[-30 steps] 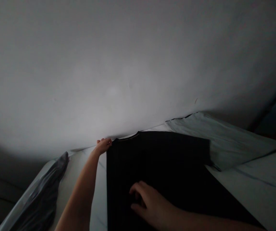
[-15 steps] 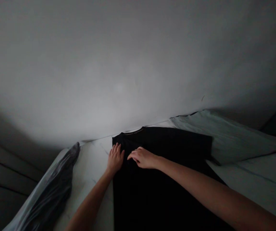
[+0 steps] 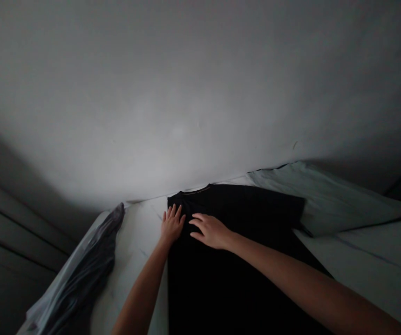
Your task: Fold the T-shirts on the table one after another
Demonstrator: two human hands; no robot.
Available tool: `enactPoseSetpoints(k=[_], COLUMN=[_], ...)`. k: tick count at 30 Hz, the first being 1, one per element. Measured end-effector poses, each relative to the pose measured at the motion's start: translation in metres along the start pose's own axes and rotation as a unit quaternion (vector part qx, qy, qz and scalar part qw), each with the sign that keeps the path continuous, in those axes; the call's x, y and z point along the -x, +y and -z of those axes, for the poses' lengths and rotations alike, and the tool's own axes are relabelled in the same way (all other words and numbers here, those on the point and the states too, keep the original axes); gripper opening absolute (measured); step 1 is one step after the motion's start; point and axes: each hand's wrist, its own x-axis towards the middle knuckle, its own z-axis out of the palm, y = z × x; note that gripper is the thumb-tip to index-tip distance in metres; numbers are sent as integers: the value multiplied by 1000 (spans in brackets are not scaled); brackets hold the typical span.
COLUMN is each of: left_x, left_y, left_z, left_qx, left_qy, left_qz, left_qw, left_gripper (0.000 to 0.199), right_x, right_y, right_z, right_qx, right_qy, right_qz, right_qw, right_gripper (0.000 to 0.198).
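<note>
A black T-shirt (image 3: 221,284) lies spread on a pale sheet, its neckline toward the wall and one short sleeve out to the right. The left edge runs straight, with no sleeve showing there; whether that side is folded under or over is too dark to tell. My left hand (image 3: 173,225) rests flat on the shirt's upper left corner, fingers apart. Just to its right, my right hand (image 3: 210,231) is over the chest of the shirt with its fingers spread and nothing in them. Whether it touches the cloth I cannot tell.
A pale wall (image 3: 172,102) rises behind the bed (image 3: 137,256). A grey-green pillow (image 3: 347,200) lies at the right, partly beside the shirt's sleeve. Crumpled dark grey cloth (image 3: 91,274) lies along the left edge. Panelled furniture (image 3: 15,260) stands at far left.
My right hand's fingers have opened from a curled shape and spread. My left hand stays at the shirt's upper corner with its fingers a little wider. The view has shifted slightly left.
</note>
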Motion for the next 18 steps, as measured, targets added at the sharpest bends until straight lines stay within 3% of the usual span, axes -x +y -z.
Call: enactPoseSetpoints(k=[2,5,8,11,14,18], left_x=[0,2,10,39,102,239], left_y=[3,12,24,36,40,34], left_z=[6,21,39,57,73,90], left_qx=[-8,-36,-55,-52,-38,52], left_qy=[-6,3,16,12,1,12], left_qz=[2,20,33,30,3,-16], left_qw=[1000,999,998,998,999,998], left_gripper=[51,48,39,36,35,31], right_x=[1,9,31,73,135,227], right_y=[0,2,-3,-21,-47,-82], right_z=[-18,-29,-17,1,9,4], right_qx=[-4,-5,-11,-77,-224,-421], right_qy=[-39,-76,-77,-49,-25,-60], right_qz=[3,-4,-27,-44,-83,-187], right_qw=[999,997,997,995,971,886], right_gripper=[53,56,56,47,35,35])
